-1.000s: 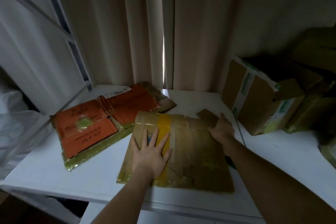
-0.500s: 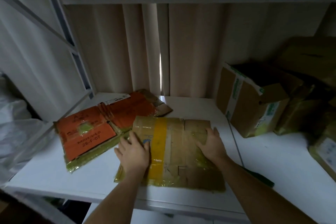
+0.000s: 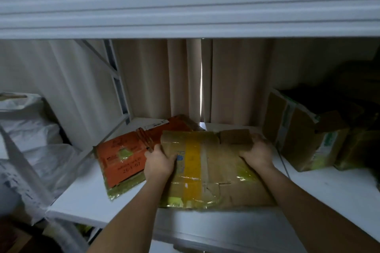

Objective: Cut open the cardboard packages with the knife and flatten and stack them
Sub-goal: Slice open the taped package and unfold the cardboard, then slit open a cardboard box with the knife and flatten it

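On the white shelf, near its front edge, lies a flattened brown cardboard package with a wide yellow tape stripe running front to back and clear shiny tape over much of its face. Left hand grips the package's left edge, fingers curled round it, thumb on top near a small blue mark. Right hand grips the far right corner, fingers curled over a folded brown flap that sticks up a little at the back. Far edge of the package looks slightly lifted off the shelf, near edge sits at the shelf front; can't tell exactly how much is raised. Just left of it, partly under its far left corner, a flattened orange package lies flat on the shelf, with dark printed text and a greenish-yellow tape patch in the middle, yellowish film along its near edge. On the right, apart from the held package, an open brown box with green-printed tape stands tilted, flaps open, more dim boxes behind it. Beige curtain hangs at the back with a thin bright gap. White upper shelf rail crosses the top. White plastic bags pile at the left beside the frame. No knife visible from this view; blurry overall.
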